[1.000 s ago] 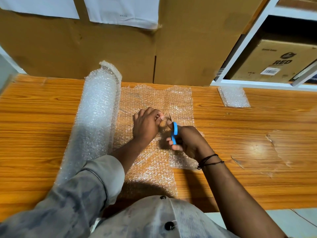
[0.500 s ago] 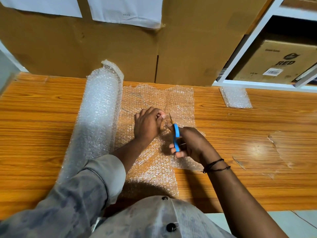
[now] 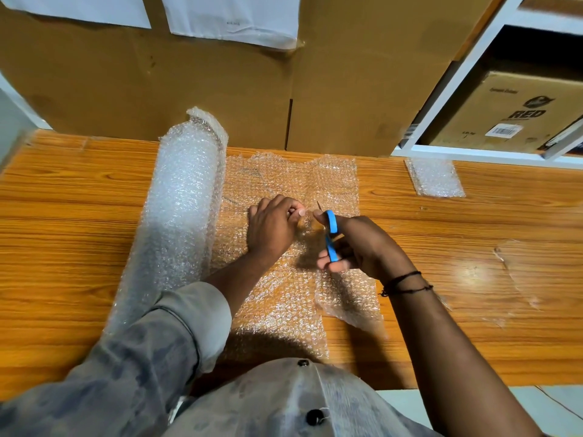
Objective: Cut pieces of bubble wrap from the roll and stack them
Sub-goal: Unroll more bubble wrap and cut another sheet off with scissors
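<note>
A roll of bubble wrap (image 3: 179, 209) lies on the wooden table (image 3: 79, 222), with a sheet (image 3: 284, 181) unrolled from it to the right. My left hand (image 3: 271, 228) pinches the sheet beside the cut line. My right hand (image 3: 359, 244) grips blue-handled scissors (image 3: 330, 234), whose blades point away from me into the sheet. The strip to the right of the cut (image 3: 350, 298) is parted from the sheet up to the scissors. A small stack of cut pieces (image 3: 435, 176) lies at the back right.
Large cardboard boxes (image 3: 220, 89) stand against the table's far edge, with white papers taped on them. A white shelf (image 3: 467, 77) with a carton is at the back right. Clear tape scraps (image 3: 517, 272) stick to the table on the right.
The scissors have advanced a little farther from me along the cut line. My left hand has kept its pinch beside them. The handles have opened slightly.
</note>
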The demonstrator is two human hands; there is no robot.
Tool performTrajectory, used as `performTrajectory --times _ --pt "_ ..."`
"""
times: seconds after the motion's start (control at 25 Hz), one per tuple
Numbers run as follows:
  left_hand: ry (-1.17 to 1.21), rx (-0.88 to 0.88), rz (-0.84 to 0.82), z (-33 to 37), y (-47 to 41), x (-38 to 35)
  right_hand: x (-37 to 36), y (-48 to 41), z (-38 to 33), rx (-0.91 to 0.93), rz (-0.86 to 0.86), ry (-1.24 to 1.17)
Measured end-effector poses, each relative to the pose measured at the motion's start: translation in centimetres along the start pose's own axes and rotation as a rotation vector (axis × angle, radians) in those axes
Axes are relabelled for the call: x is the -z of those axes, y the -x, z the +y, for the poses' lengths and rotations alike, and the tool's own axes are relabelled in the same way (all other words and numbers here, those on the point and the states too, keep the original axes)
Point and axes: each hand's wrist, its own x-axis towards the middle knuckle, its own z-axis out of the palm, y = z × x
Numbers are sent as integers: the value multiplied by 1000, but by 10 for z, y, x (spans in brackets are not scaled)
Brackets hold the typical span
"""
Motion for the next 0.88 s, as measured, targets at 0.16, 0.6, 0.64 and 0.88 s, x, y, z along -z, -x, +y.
performTrajectory --times 0.16,0.6,0.64,0.88 --pt "0 -3 11 -2 1 0 -1 -6 4 -21 -62 -40" --pt "-17 6 -1 -2 0 -1 -9 -36 33 157 54 102" --pt "-15 6 -2 -2 0 -1 -10 -38 33 160 66 107" --pt "-16 -7 1 -3 0 -2 -10 -50 36 205 193 228"
